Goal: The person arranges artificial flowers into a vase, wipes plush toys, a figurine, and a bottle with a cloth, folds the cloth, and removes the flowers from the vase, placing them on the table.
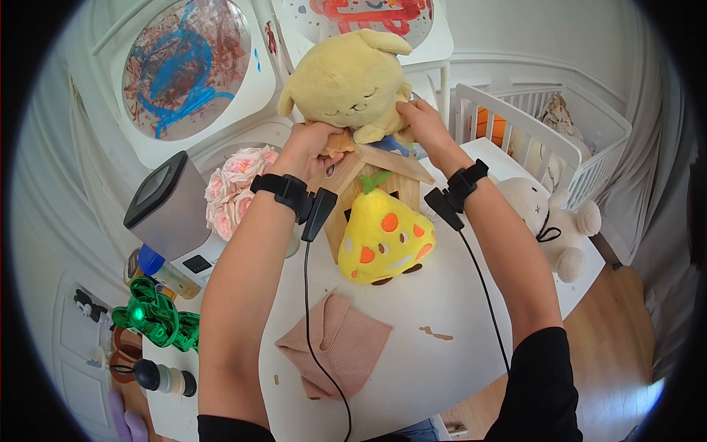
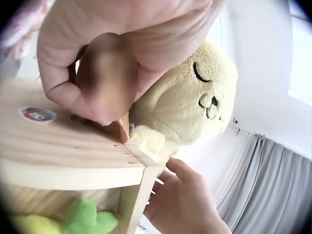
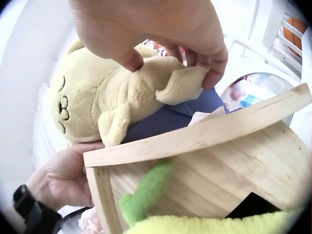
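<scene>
A pale yellow plush dog with sleepy stitched eyes leans above the top of a small wooden house-shaped box. My right hand grips the plush at its lower body, thumb on top and fingers by a foot. On the other side, my left hand has curled fingers around a small tan piece close against the box's roof; a blurred patch hides much of this grip in the left wrist view. A yellow pear-shaped plush with a green leaf stands before the box.
A folded pink knit cloth lies on the white table. Pink flowers, a grey appliance and a shiny green figure stand left. A white plush lies right, near a white crib. Cables hang from both wrists.
</scene>
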`<state>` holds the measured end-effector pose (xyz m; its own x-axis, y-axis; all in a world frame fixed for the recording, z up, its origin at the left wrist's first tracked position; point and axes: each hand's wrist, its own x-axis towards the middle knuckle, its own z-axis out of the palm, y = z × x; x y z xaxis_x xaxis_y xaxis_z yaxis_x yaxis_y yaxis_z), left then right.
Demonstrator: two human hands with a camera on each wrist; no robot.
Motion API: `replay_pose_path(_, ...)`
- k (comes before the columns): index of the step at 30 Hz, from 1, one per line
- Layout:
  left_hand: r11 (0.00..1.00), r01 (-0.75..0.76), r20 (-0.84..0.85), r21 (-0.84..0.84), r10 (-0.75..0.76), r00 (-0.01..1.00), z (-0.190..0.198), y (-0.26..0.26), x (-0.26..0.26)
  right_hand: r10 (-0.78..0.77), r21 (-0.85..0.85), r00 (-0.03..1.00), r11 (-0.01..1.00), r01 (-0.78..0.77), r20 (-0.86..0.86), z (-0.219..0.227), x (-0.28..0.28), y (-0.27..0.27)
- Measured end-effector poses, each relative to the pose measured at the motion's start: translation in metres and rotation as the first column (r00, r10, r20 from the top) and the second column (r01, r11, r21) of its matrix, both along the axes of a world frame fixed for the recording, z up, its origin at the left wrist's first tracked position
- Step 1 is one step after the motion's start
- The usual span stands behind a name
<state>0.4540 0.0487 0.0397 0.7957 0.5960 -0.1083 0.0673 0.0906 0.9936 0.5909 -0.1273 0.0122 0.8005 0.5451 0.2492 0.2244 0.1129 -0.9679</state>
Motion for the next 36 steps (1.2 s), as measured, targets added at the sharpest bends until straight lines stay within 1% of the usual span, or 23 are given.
replay_pose_path(4,1.0,-0.028,0.04,0.013,0.028,0.999,-0.002,-0.008,-0.004,-0.01,0.034,0.994,0.999,0.007,0.105,-0.014,0.018,-0.002)
replay_pose_path(6,0.995,-0.069,0.052,0.068,0.066,0.996,-0.002,-0.013,-0.004,0.071,-0.262,0.96,0.965,0.003,0.272,-0.022,0.018,-0.006)
replay_pose_path(10,0.991,-0.119,0.054,0.069,0.115,0.992,-0.002,-0.018,-0.005,0.023,-0.25,0.978,0.968,0.03,0.206,-0.023,0.012,-0.004)
replay_pose_path(11,0.99,-0.113,0.049,0.082,0.109,0.993,-0.001,-0.02,-0.007,-0.119,-0.202,0.923,0.958,0.203,0.366,-0.023,0.009,-0.001)
replay_pose_path(12,0.99,-0.108,0.044,0.096,0.104,0.994,0.0,-0.022,-0.009,-0.255,-0.126,0.824,0.923,0.363,0.506,-0.023,0.006,0.001)
replay_pose_path(13,0.989,-0.11,0.043,0.099,0.106,0.993,0.001,-0.022,-0.01,-0.255,-0.123,0.825,0.924,0.361,0.505,-0.026,0.009,0.007)
replay_pose_path(14,0.989,-0.076,0.01,0.127,0.076,0.997,0.002,-0.022,-0.01,-0.254,0.069,0.804,0.963,0.259,0.538,-0.029,0.015,0.015)
replay_pose_path(15,0.987,-0.041,-0.024,0.154,0.045,0.999,0.003,-0.022,-0.011,-0.263,0.253,0.78,0.957,0.138,0.569,-0.033,0.021,0.021)
replay_pose_path(16,0.987,-0.041,-0.022,0.158,0.045,0.999,0.003,-0.022,-0.01,-0.265,0.257,0.779,0.956,0.138,0.569,-0.03,0.018,0.02)
replay_pose_path(18,0.987,-0.062,-0.022,0.151,0.066,0.998,0.004,-0.023,-0.009,0.022,0.135,0.819,0.983,-0.121,0.573,-0.024,0.012,0.017)
replay_pose_path(19,0.986,-0.062,-0.019,0.154,0.065,0.998,0.004,-0.023,-0.01,0.02,0.137,0.818,0.983,-0.121,0.575,-0.018,0.007,0.012)
replay_pose_path(21,0.989,-0.013,0.012,0.148,0.012,1.0,0.005,-0.022,-0.012,0.214,0.069,0.923,0.966,-0.248,0.32,-0.005,-0.003,0.006)
replay_pose_path(22,0.988,-0.014,0.015,0.151,0.012,1.0,0.004,-0.021,-0.013,0.214,0.071,0.922,0.966,-0.249,0.323,-0.007,0.001,0.012)
replay_pose_path(24,0.984,0.085,0.162,0.157,-0.111,0.981,-0.003,-0.017,-0.013,0.044,0.139,0.896,0.983,-0.117,0.442,-0.02,0.017,0.033)
replay_pose_path(25,0.984,0.085,0.161,0.158,-0.111,0.981,-0.003,-0.014,-0.013,0.044,0.14,0.896,0.983,-0.117,0.441,-0.022,0.021,0.04)
replay_pose_path(27,0.97,0.142,0.152,0.197,-0.174,0.973,-0.004,-0.009,-0.012,-0.118,0.054,0.835,0.993,0.105,0.538,-0.028,0.029,0.051)
replay_pose_path(28,0.97,0.14,0.151,0.196,-0.171,0.974,-0.004,-0.012,-0.012,-0.116,0.054,0.836,0.993,0.103,0.537,-0.028,0.021,0.052)
replay_pose_path(29,0.961,-0.03,0.112,0.274,-0.001,0.994,-0.005,-0.019,-0.01,-0.159,0.042,0.828,0.986,0.162,0.537,-0.029,0.008,0.051)
replay_pose_path(30,0.915,-0.193,0.088,0.354,0.172,0.981,-0.004,-0.025,-0.008,-0.203,0.031,0.818,0.975,0.221,0.539,-0.028,-0.003,0.048)
replay_pose_path(31,0.915,-0.193,0.091,0.355,0.171,0.981,-0.003,-0.028,-0.008,-0.204,0.033,0.816,0.975,0.222,0.541,-0.029,-0.004,0.046)
replay_pose_path(33,0.91,-0.217,0.092,0.353,0.197,0.976,0.001,-0.033,-0.009,-0.128,0.074,0.84,0.992,0.105,0.527,-0.028,-0.004,0.04)
replay_pose_path(34,0.91,-0.22,0.096,0.351,0.198,0.975,0.0,-0.029,-0.008,-0.126,0.073,0.838,0.992,0.103,0.53,-0.027,0.001,0.038)
replay_pose_path(36,0.913,-0.18,0.048,0.367,0.175,0.983,-0.001,-0.023,-0.004,0.04,-0.048,0.938,0.999,-0.025,0.345,-0.022,0.012,0.036)
